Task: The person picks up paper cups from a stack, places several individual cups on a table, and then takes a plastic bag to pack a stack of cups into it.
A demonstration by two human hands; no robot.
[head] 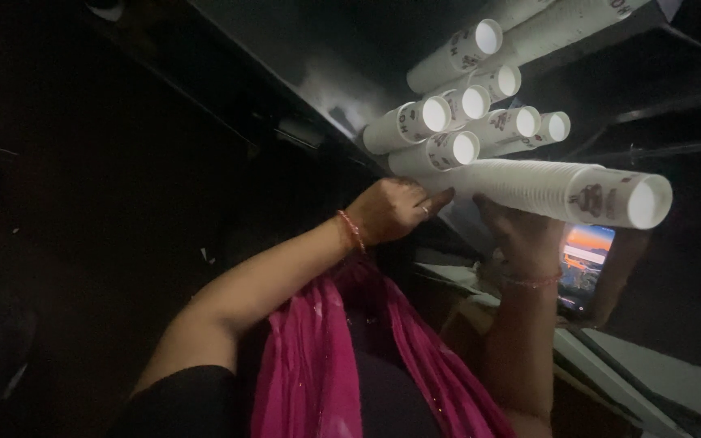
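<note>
A long nested stack of white paper cups (pixel 553 188) with brown print lies sideways across the middle right. My left hand (pixel 395 209), with a ring and a red thread bracelet at the wrist, grips the stack's near end. Under the middle of the stack, my right hand (pixel 521 235), wearing a bead bracelet, cups it from below. Just right of that hand a phone (pixel 586 269) shows a lit screen; I cannot tell what holds it. Above the held stack, several more stacks of white cups (pixel 460 122) lie side by side, their round ends facing me.
A pink scarf (pixel 326 357) hangs between my arms over dark clothing. Dark shelving or a cabinet (pixel 285 89) surrounds the cup stacks. A pale ledge (pixel 659 373) runs along the lower right. The left side is very dark.
</note>
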